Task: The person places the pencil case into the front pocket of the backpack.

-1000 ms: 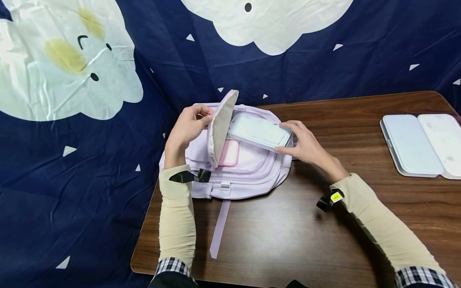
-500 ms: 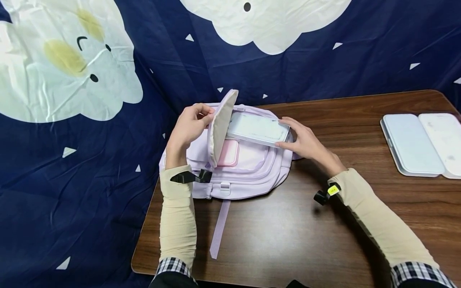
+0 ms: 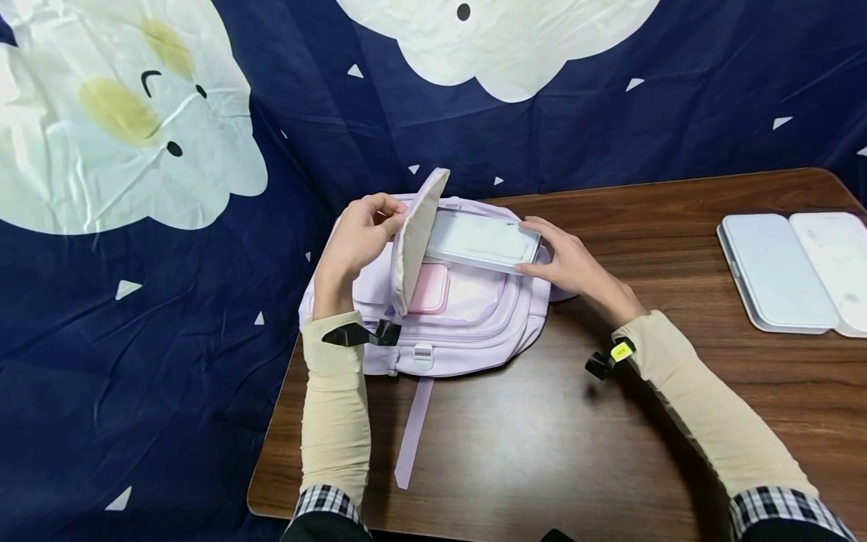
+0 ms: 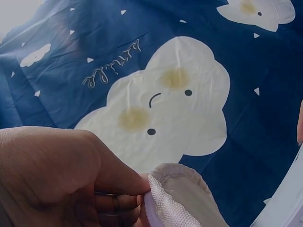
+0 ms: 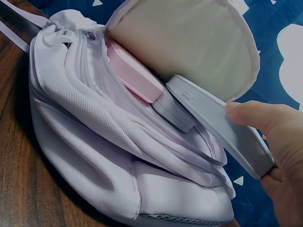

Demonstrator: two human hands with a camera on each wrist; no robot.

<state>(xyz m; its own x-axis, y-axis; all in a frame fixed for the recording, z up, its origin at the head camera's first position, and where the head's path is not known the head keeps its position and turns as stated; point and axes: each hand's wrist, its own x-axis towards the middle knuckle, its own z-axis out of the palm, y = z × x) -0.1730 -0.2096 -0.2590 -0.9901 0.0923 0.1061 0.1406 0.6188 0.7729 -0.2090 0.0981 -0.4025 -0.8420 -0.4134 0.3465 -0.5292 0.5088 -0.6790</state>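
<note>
A lilac backpack [image 3: 467, 354] lies on the table with its front pocket open. My left hand [image 3: 359, 237] pinches the edge of the pocket's cream-lined flap [image 3: 416, 241] and holds it raised. With thumb and fingers, my right hand [image 3: 569, 260] grips one end of a flat pale-blue plastic case [image 3: 484, 237]. Its other end reaches under the flap, at the pocket's mouth. Inside the pocket sit a pink box [image 5: 135, 75] and a grey box [image 5: 175, 111], partly hidden by the fabric. In the left wrist view, thumb and fingers meet on the flap's rim [image 4: 173, 208].
On the table's right lies an opened case, its pale-blue half [image 3: 779, 271] beside its white half [image 3: 833, 263]. A lilac strap [image 3: 413, 436] trails from the backpack toward the front. Behind the table [image 3: 515, 452] hangs a navy cloth [image 3: 569, 143] with cloud prints.
My right hand has moved slightly left, and the pale-blue case has slid a little further under the flap. The left hand keeps the flap raised, almost still.
</note>
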